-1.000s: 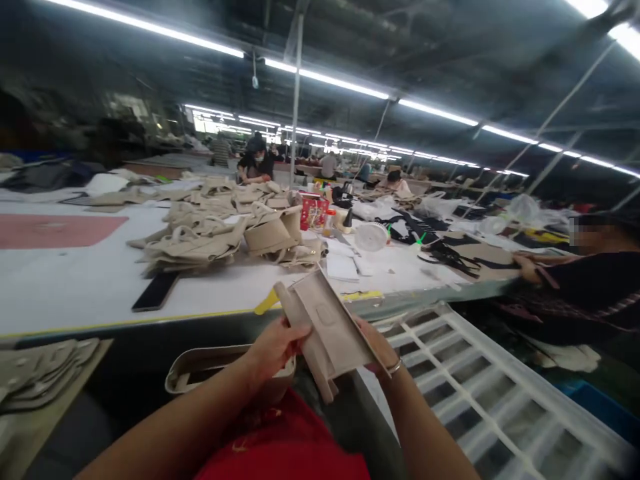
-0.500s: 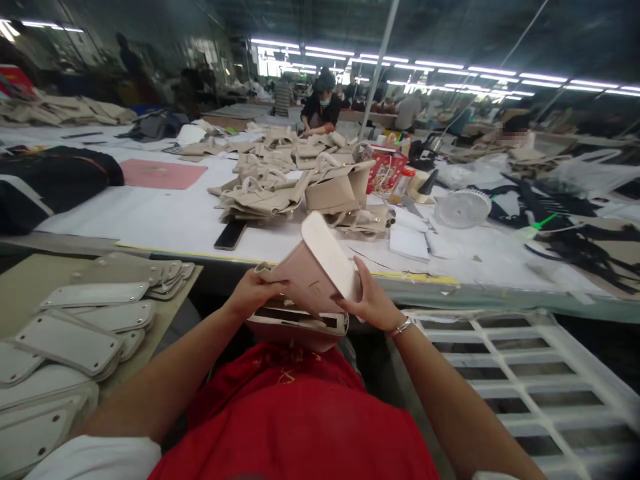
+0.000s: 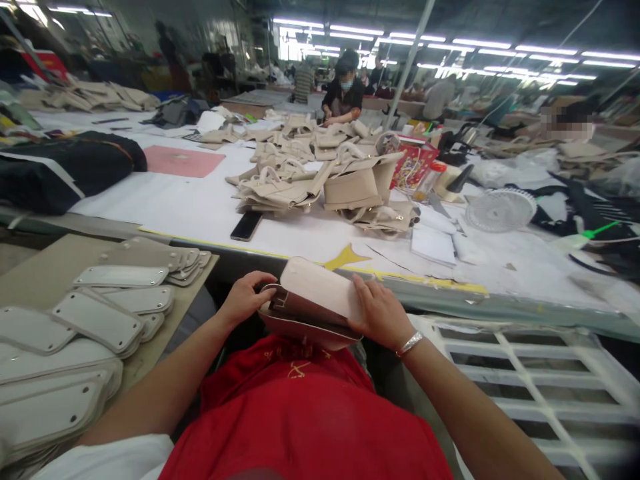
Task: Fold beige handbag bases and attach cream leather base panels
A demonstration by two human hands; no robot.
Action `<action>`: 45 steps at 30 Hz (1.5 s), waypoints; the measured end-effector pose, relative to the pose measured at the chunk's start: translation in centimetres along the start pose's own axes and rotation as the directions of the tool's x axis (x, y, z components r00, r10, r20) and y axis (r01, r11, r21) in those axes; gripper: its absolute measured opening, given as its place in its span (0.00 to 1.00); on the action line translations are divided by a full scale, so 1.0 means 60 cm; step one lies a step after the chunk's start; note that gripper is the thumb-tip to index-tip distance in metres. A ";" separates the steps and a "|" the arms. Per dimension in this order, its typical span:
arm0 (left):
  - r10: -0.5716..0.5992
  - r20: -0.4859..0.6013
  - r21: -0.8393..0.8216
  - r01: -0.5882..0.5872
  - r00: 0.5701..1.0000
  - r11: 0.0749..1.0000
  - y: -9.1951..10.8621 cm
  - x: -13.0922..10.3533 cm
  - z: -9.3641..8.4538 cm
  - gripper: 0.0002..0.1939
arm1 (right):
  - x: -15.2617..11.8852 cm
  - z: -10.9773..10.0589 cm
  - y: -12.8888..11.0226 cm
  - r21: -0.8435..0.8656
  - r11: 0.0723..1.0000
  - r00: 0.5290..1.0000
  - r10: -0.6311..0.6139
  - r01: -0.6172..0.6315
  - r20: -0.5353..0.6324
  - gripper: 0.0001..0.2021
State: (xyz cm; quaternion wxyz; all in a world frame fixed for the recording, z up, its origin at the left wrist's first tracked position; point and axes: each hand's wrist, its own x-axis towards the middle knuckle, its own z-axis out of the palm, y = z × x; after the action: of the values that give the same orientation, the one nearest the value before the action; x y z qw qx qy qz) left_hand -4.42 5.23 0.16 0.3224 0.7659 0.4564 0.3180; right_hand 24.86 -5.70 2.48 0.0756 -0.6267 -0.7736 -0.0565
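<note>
Just above my lap is a small beige bag body (image 3: 310,328), its opening facing up and its inside in shadow. A pale, smooth panel (image 3: 323,285) with rounded corners lies slanted over the far side of that opening; whether it is joined to the bag I cannot tell. My left hand (image 3: 249,298) is closed on the bag's left rim, thumb and fingers at the edge. Around the panel's right end my right hand (image 3: 383,312) is closed, its lower fingertips hidden beside the bag. A bracelet (image 3: 411,343) circles the right wrist.
Stacked white panels with metal studs (image 3: 97,320) lie on a board at left. Across the table are a phone (image 3: 247,226), a pile of beige bags (image 3: 285,183), a clear round lid (image 3: 500,209) and a black bundle (image 3: 75,170). A white slatted rack (image 3: 525,373) stands right.
The pale panel has tipped down from a steep slant to a flatter one over the bag opening. Both hands have come slightly lower with it, and the head view has shifted left.
</note>
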 end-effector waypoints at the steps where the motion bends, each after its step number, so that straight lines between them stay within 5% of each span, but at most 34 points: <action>1: -0.024 -0.027 -0.007 0.024 0.999 1.000 -0.006 -0.002 -0.002 0.13 | 0.002 0.001 -0.006 -0.013 1.000 1.000 -0.025 0.025 0.002 0.43; 7: -0.222 -0.168 -0.325 0.159 0.961 0.932 -0.032 -0.024 0.011 0.17 | 0.024 0.017 -0.055 -0.091 0.963 0.966 -0.250 0.255 0.066 0.35; 10: -0.251 -0.161 -0.350 0.182 0.955 0.919 -0.040 -0.033 0.024 0.20 | 0.024 0.026 -0.059 -0.111 0.942 0.945 -0.306 0.318 0.114 0.33; 19: -0.184 0.007 0.099 0.182 0.983 0.978 -0.054 -0.020 0.040 0.23 | 0.033 0.030 -0.057 -0.125 0.911 0.895 -0.349 0.394 0.277 0.36; 25: 0.128 0.046 0.435 -0.136 0.991 0.890 -0.001 -0.014 0.044 0.19 | 0.058 0.035 -0.092 -0.092 0.925 0.880 -0.315 0.369 0.356 0.36; 28: 0.319 0.338 0.267 -0.415 0.885 0.869 0.033 -0.019 0.069 0.15 | 0.070 0.035 -0.097 -0.030 0.945 0.873 -0.288 0.325 0.394 0.31; 30: 0.362 0.490 0.170 -0.494 0.793 0.853 0.044 -0.023 0.086 0.21 | 0.078 0.030 -0.081 0.094 0.961 0.856 -0.276 0.261 0.437 0.32; 32: 0.328 0.555 0.195 -0.504 0.764 0.842 0.041 -0.024 0.097 0.29 | 0.082 0.021 -0.048 0.369 0.926 0.832 -0.262 0.074 0.489 0.34; 33: 0.302 0.569 0.233 -0.503 0.765 0.832 0.037 -0.023 0.099 0.30 | 0.080 0.015 -0.027 0.530 0.841 0.819 -0.224 -0.111 0.527 0.34; 35: 0.271 0.596 0.290 -0.517 0.756 0.806 0.028 -0.018 0.100 0.32 | 0.066 0.005 0.017 0.686 0.519 0.764 -0.093 -0.510 0.638 0.32; 37: 0.287 0.618 0.298 -0.556 0.732 0.776 0.027 -0.012 0.098 0.35 | 0.040 -0.001 0.049 0.613 0.255 0.637 0.016 -0.747 0.770 0.31; 38: 0.313 0.636 0.283 -0.591 0.705 0.756 0.030 -0.008 0.097 0.36 | 0.025 0.000 0.057 0.559 0.213 0.578 0.032 -0.801 0.816 0.30; 41: 0.389 0.736 0.209 -0.733 0.554 0.648 0.054 0.001 0.099 0.37 | -0.013 0.018 0.056 0.484 0.283 0.506 0.006 -0.828 0.863 0.26; 45: 0.436 0.825 0.120 -0.865 0.359 0.487 0.081 0.011 0.112 0.36 | -0.031 0.055 0.033 0.477 0.475 0.599 0.141 -0.740 0.788 0.23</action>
State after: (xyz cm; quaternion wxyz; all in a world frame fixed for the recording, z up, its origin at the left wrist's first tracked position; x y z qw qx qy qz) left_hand 3.47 2.67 0.14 0.0723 0.9967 -0.0006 -0.0381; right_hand 27.00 -6.47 -1.13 0.0739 -0.6961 -0.4816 0.5272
